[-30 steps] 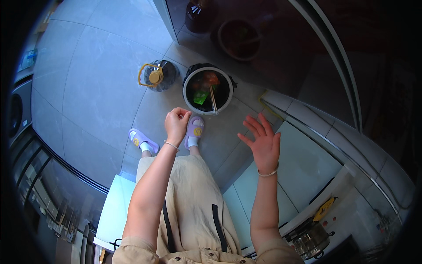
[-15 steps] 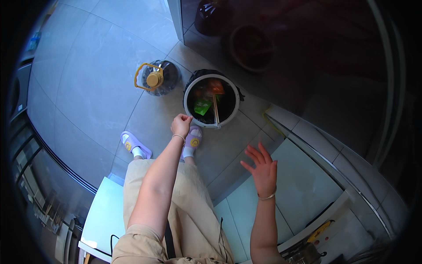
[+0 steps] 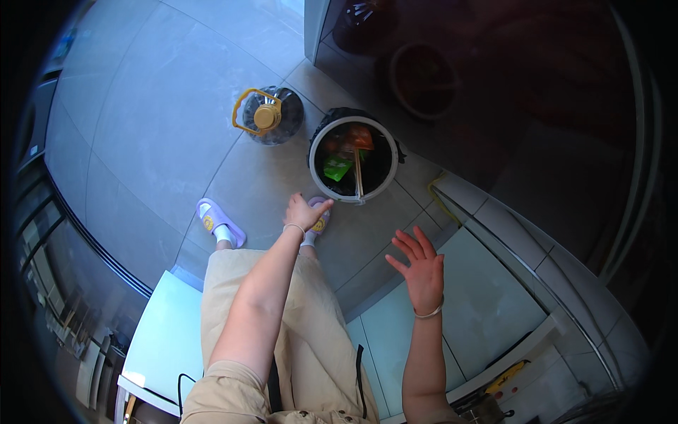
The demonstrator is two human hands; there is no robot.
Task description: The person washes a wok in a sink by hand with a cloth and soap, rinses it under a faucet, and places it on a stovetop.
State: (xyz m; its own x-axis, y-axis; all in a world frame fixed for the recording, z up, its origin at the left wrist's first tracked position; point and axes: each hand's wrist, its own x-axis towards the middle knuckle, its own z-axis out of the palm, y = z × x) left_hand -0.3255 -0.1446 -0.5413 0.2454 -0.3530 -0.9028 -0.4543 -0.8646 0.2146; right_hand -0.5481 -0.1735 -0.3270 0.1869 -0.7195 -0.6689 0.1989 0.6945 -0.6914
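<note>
Below, the left hand (image 3: pixel 305 210) hangs over the floor (image 3: pixel 148 127) with its fingers loosely curled and one finger pointing toward 2 o'clock, at the bin (image 3: pixel 355 162). It holds nothing that I can see, and it does not touch the bin; it is just near the rim, at about 7 o'clock from it. The right hand (image 3: pixel 419 263) is open, with the fingers spread and the palm turned down and forward. It is also empty, and it is well apart from the bin, at about 5 o'clock from it. Each wrist carries a thin bracelet.

The bin is round, with a white rim and a dark inside. It stands on the grey tiled floor, near the middle top of the view. Inside it lie a green wrapper, some orange and red scraps and a thin stick. At 9 o'clock from the bin, just beside it, stands a big clear jug (image 3: pixel 270 115) with a yellow cap and a yellow handle.

Under the left hand the feet in purple slippers (image 3: pixel 220 222) stand on the tiles, and the legs wear beige trousers (image 3: pixel 311 346). At 4 o'clock from the bin a pale counter (image 3: pixel 487 311) runs along.
</note>
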